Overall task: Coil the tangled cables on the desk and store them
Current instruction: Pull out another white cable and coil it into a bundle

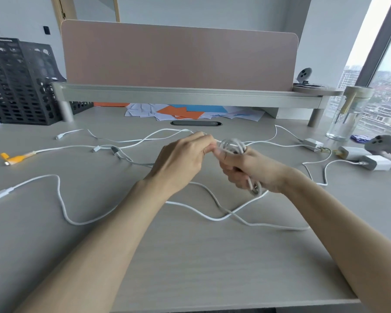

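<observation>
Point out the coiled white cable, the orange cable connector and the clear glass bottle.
Coiled white cable (231, 147), head view, top loops.
Orange cable connector (16, 158), head view, its body.
Clear glass bottle (345, 116), head view, its wall.

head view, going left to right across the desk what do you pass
black mesh organizer → orange multi-plug cable end → left hand → coiled white cable in the right hand → white chargers → clear glass bottle

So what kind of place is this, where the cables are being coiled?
Probably an office workstation in a high-rise: a desk with a pink divider panel and a monitor riser, a black mesh file organizer, and a window overlooking city buildings.
</observation>
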